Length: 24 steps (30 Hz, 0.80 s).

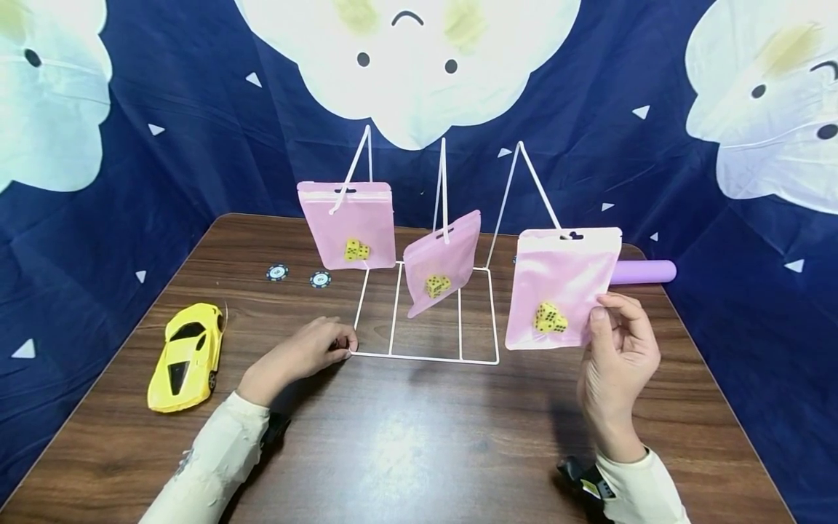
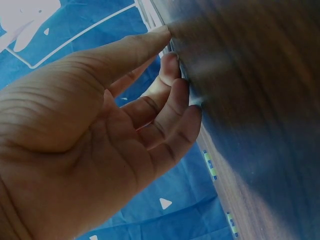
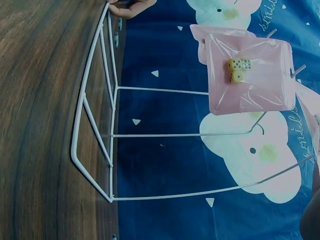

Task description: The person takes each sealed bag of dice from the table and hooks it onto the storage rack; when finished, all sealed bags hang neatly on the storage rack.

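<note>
A white wire display rack (image 1: 425, 357) stands on the table with three hooked arms. On each arm hangs a pink zip bag holding yellow dice: the left bag (image 1: 321, 218), the tilted middle bag (image 1: 425, 258) and the right bag (image 1: 532, 284). My right hand (image 1: 615, 364) pinches the right bag's lower right edge between thumb and fingers, while its slot is over the hook. At the rack's front left base corner, my left hand (image 1: 314, 348) grips the wire with thumb and fingertips. The right wrist view shows a bag (image 3: 250, 95) side-on, with dice (image 3: 237, 67) inside.
A yellow toy car (image 1: 186, 356) sits on the left of the wooden table (image 1: 419, 466). Two poker chips, one chip (image 1: 278, 272) and another chip (image 1: 320, 279), lie behind my left hand. A purple cylinder (image 1: 648, 271) lies behind the right bag. A blue cloud-print cloth (image 1: 216, 145) hangs behind.
</note>
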Each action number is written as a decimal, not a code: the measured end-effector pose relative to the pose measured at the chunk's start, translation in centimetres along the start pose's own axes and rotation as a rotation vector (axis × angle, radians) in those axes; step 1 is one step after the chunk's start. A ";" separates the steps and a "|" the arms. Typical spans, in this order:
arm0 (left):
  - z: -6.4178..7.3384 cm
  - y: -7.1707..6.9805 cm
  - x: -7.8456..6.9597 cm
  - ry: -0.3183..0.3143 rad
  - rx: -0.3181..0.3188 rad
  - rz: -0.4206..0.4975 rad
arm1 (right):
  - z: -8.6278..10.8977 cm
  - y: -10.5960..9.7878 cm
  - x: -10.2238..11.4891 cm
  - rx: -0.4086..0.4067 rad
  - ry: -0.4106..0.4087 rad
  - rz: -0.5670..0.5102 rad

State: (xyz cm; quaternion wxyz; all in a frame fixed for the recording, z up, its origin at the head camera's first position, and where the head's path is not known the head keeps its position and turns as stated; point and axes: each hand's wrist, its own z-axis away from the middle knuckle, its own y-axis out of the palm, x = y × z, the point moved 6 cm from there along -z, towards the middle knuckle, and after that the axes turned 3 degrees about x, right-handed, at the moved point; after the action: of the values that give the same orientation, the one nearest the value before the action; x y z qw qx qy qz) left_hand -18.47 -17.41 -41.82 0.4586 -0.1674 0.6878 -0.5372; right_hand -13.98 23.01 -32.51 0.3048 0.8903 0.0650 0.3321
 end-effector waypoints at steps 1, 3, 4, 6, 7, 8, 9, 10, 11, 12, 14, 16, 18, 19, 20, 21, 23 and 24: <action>0.0 0.0 0.0 0.000 -0.001 0.000 | 0.0 0.0 0.0 0.000 0.001 0.000; 0.0 0.0 0.0 0.002 -0.002 -0.001 | 0.0 -0.1 -0.1 0.000 0.005 0.002; -0.1 0.0 0.0 0.004 -0.002 -0.001 | 0.0 -0.1 -0.2 0.001 0.007 0.006; -0.1 0.0 0.0 0.007 -0.003 -0.002 | 0.0 -0.1 -0.3 0.005 0.012 0.010; -0.1 0.0 0.0 0.008 -0.003 -0.001 | 0.0 -0.1 -0.3 0.007 0.014 0.011; -0.1 0.0 0.0 0.010 -0.004 -0.001 | 0.0 -0.2 -0.4 0.009 0.015 0.012; -0.1 0.0 0.0 0.010 -0.004 -0.001 | 0.0 -0.2 -0.4 0.011 0.016 0.014; -0.1 0.0 0.0 0.009 -0.003 0.000 | 0.0 -0.2 -0.5 0.013 0.017 0.015; -0.1 0.0 0.0 0.007 -0.004 0.002 | 0.1 -0.2 -0.5 0.016 0.018 0.019; -0.1 0.0 0.0 0.006 -0.004 0.002 | 0.1 -0.2 -0.5 0.018 0.020 0.021; -0.1 -0.1 -0.1 0.002 -0.003 0.003 | 0.1 -0.2 -0.6 0.021 0.021 0.032; 0.0 -0.1 -0.1 0.004 -0.004 0.003 | 0.1 -0.1 -0.7 0.022 0.024 0.038; 0.0 -0.1 -0.2 0.010 -0.005 0.002 | 0.2 -0.1 -0.8 0.023 0.026 0.047; 0.0 -0.1 -0.2 0.012 -0.005 0.001 | 0.2 -0.1 -0.8 0.024 0.026 0.052; 0.0 -0.2 -0.2 0.015 -0.006 0.001 | 0.2 -0.1 -0.8 0.025 0.027 0.058; 0.0 -0.2 -0.2 0.017 -0.006 0.001 | 0.2 -0.1 -0.8 0.026 0.027 0.064; 0.0 -0.2 -0.3 0.018 -0.005 0.001 | 0.2 0.0 -0.9 0.032 0.029 0.089; 0.0 -0.2 -0.3 0.018 -0.004 0.001 | 0.2 0.0 -0.9 0.035 0.032 0.098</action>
State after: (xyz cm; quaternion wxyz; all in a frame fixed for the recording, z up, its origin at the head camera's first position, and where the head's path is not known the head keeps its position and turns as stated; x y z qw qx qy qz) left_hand -18.39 -17.27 -41.50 0.4524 -0.1632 0.6932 -0.5368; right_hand -14.56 22.56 -33.15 0.2713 0.8922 0.0319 0.3597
